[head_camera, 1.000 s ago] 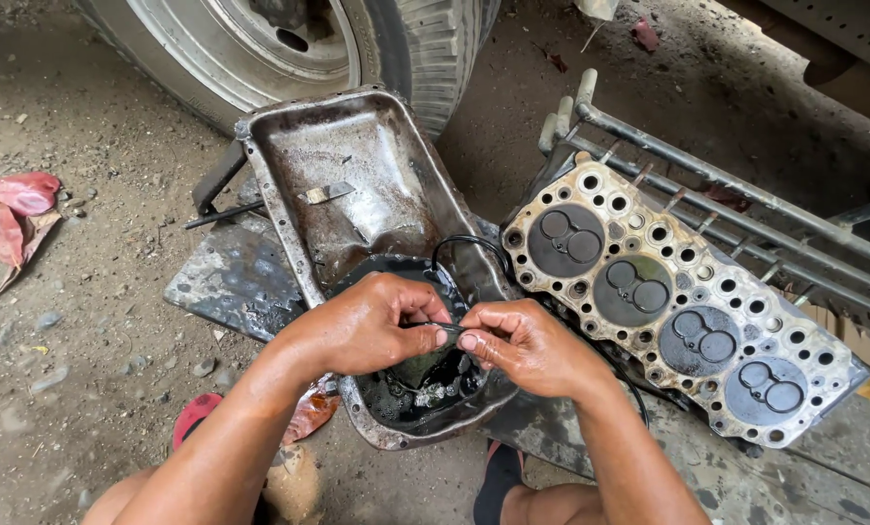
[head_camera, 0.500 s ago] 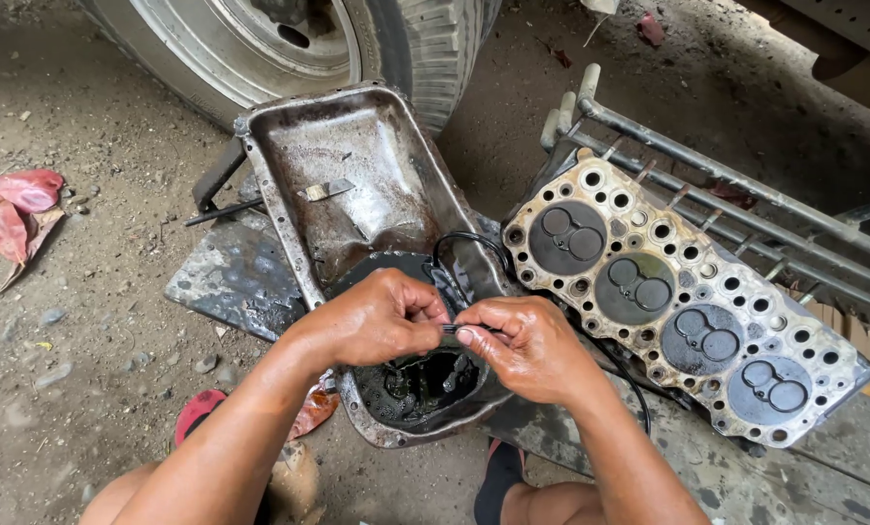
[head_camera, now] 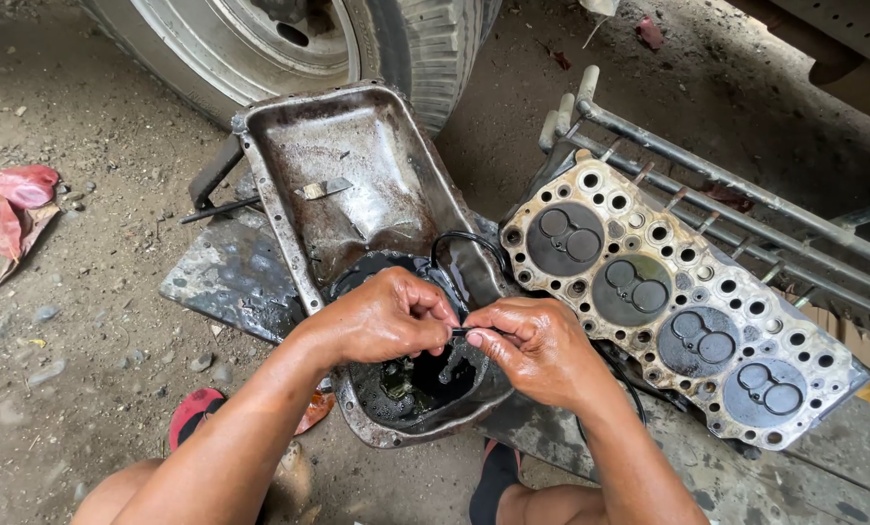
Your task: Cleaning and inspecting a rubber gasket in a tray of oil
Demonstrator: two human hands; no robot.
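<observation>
While both hands pinch it over the greasy steel oil pan [head_camera: 357, 165], I see the thin black rubber ring [head_camera: 459, 332] stretched sideways between my left hand [head_camera: 386, 316] and right hand [head_camera: 537, 350], equally near

Dirt ground [head_camera: 85, 321] — greasy metal sheet [head_camera: 231, 277], red leaf [head_camera: 7, 199], pebbles.

Roadside repair yard: tyre [head_camera: 425, 49], cylinder head [head_camera: 668, 301]
</observation>
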